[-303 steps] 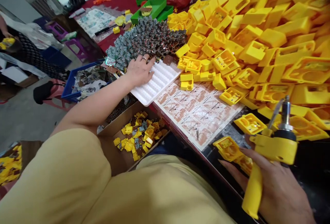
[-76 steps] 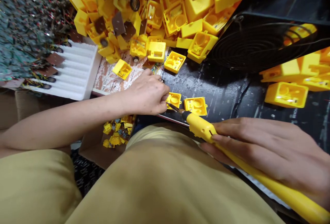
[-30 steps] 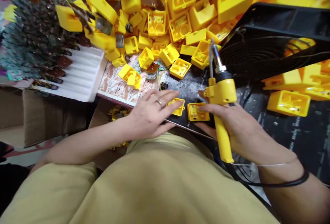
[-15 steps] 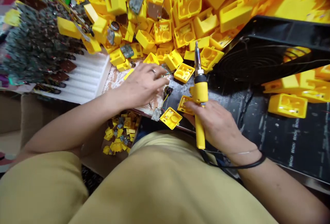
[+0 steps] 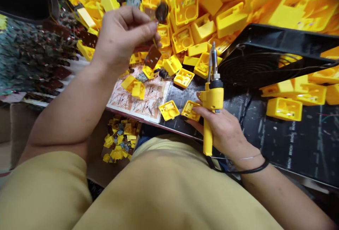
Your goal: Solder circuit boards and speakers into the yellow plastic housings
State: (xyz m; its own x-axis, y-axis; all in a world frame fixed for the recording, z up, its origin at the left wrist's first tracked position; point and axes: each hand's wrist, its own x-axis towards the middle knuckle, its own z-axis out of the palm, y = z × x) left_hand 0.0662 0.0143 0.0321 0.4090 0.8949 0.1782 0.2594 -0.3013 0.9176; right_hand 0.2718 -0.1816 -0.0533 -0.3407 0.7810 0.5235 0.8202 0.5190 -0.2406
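My left hand (image 5: 128, 34) is raised over the worktop, thumb and fingers pinched on the thin wires of a small brown circuit board (image 5: 153, 57). The board hangs below the fingertips, and a dark round part (image 5: 161, 12) shows just beyond them. My right hand (image 5: 224, 127) is wrapped round a yellow soldering gun (image 5: 212, 97), its metal tip pointing away from me. The right thumb and fingers also rest at an open yellow housing (image 5: 191, 110). Another open housing (image 5: 169, 110) lies to its left, near the table's front edge.
A heap of yellow housings (image 5: 186, 6) fills the back. A black fan (image 5: 265, 55) stands at the right. Many circuit boards (image 5: 31, 53) are piled at the left. A patterned sheet (image 5: 127, 99) lies on the black table (image 5: 278, 141). An open box below holds yellow scraps (image 5: 119, 140).
My left hand has risen from the worktop, up and to the left, now pinching the wired board. The housing near the edge has shifted slightly. My right hand still holds the soldering gun.
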